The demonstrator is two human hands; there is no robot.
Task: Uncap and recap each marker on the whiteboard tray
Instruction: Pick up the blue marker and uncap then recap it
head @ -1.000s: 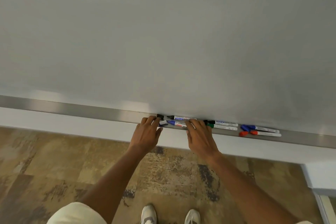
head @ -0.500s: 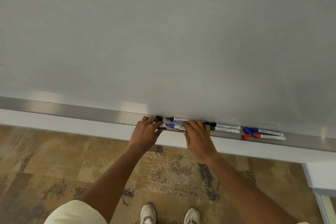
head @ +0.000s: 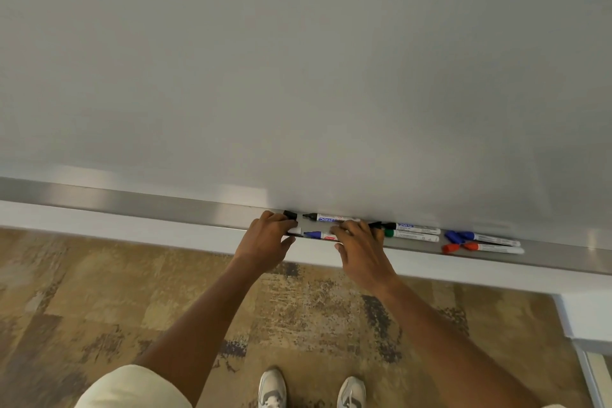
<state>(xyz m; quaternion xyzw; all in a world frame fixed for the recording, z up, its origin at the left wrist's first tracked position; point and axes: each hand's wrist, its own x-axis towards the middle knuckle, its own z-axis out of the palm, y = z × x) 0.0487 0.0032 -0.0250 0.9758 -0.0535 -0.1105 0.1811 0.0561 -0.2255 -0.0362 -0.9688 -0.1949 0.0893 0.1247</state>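
Observation:
The metal whiteboard tray [head: 132,205] runs under the whiteboard [head: 298,76]. My left hand [head: 270,240] pinches a small cap with a pale end [head: 295,230], just left of the bare tip of a blue marker [head: 317,235]. My right hand [head: 359,250] holds that marker's barrel down on the tray. Behind it lies an uncapped black marker [head: 332,218], its loose black cap [head: 290,215] by my left fingertips. Further right lie a black marker [head: 414,228] and a green marker [head: 412,235].
At the right end of the tray lie an uncapped blue marker [head: 486,237] with a loose blue cap [head: 452,236], and a red marker [head: 493,248] with a loose red cap [head: 450,248]. Below are patterned carpet and my shoes [head: 311,389].
My left hand has closed its thumb and fingers on the small cap near the blue marker's tip. My right hand stays on the blue marker's barrel. The view shifted slightly.

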